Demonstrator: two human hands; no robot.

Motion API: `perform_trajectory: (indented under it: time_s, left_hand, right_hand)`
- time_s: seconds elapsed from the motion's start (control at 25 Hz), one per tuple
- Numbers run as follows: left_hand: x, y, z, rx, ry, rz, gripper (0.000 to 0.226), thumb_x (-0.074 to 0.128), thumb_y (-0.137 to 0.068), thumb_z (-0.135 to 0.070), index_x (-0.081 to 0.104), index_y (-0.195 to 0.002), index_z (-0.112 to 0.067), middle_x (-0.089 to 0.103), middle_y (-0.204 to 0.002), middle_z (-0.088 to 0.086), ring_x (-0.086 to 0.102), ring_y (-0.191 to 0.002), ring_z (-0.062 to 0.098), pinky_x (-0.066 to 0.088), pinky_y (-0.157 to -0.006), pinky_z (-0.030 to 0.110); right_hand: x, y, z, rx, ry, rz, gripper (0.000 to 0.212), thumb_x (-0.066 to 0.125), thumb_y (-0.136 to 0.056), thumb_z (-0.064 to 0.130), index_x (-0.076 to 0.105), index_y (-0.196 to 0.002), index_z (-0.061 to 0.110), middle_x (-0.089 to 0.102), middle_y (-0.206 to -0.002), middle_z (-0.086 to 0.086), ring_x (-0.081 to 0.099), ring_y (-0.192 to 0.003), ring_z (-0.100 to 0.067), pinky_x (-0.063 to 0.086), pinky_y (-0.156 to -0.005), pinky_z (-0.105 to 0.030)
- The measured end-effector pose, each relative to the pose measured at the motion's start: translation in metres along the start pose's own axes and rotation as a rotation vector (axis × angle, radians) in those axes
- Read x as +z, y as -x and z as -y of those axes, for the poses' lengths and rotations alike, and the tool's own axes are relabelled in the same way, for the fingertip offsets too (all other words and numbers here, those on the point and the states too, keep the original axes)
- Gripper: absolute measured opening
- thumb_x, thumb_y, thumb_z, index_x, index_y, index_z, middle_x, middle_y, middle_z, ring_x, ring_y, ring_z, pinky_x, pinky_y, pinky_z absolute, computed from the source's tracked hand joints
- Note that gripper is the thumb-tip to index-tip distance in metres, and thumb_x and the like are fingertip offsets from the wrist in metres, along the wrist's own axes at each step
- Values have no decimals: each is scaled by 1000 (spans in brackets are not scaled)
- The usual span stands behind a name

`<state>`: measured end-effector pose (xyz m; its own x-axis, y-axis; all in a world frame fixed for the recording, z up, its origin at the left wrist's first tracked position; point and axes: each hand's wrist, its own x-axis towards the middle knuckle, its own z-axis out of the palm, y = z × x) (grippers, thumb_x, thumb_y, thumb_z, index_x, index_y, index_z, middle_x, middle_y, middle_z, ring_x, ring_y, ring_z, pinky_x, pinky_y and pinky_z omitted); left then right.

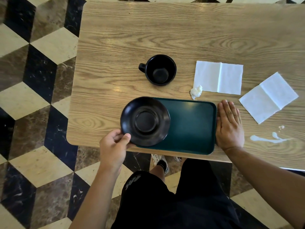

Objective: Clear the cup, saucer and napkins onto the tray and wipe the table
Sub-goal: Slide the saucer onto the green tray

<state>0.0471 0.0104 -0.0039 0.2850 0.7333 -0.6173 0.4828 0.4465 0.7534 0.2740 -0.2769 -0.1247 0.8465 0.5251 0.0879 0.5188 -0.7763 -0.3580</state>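
My left hand [113,146] grips the near-left rim of a black saucer [145,121], which lies over the left end of the dark green tray [191,126]. Flat on the table, my right hand [229,124] rests against the tray's right edge, fingers together, holding nothing. An empty black cup [159,70] stands on the table beyond the tray, handle to the left. Two unfolded white napkins lie to the right: one [218,77] behind the tray, one [268,98] further right. A crumpled white wad [196,92] sits by the first napkin's near-left corner.
A white liquid spill [267,139] streaks the wooden table [165,30] right of my right hand. The tray sits at the table's near edge. The table's left edge drops to a patterned tile floor [33,80]. My legs and a shoe show below.
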Motion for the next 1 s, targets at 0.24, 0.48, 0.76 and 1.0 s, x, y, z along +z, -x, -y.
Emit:
perform_trajectory:
  time_s: [0.24,0.48,0.76,1.0]
  left_hand:
    - [18,2,4,-8,-159,95,23,63,-94,4,69,-91,-18,79,-81,0,76,-82,22,62,-73,38]
    - [28,2,2,-20,-178,78,21,64,-95,3,63,-95,-18,75,-88,3,76,-75,13,63,-71,33]
    - [28,3,1,74,-429,41,11,65,-95,-10,67,-92,-20,75,-85,2,75,-63,17,62,-74,42]
    - [25,-1,7,133,-596,-32,16,75,-87,-21,64,-87,-33,73,-81,-7,74,-74,25,58,-83,49]
  right_hand:
    - [1,1,-1,-3,-8,-24,47,34,-107,18,42,-151,3,38,-160,-12,29,-152,-30,22,-124,-49]
    - [1,0,-1,-8,-15,-38,47,33,-107,19,43,-151,4,38,-160,-12,30,-151,-30,21,-125,-47]
    - [3,0,-3,-12,-14,-59,46,35,-107,17,45,-150,4,40,-159,-12,32,-150,-31,24,-123,-50]
    - [3,0,-3,-15,-14,-50,46,37,-107,15,44,-150,5,40,-159,-12,31,-151,-31,25,-123,-51]
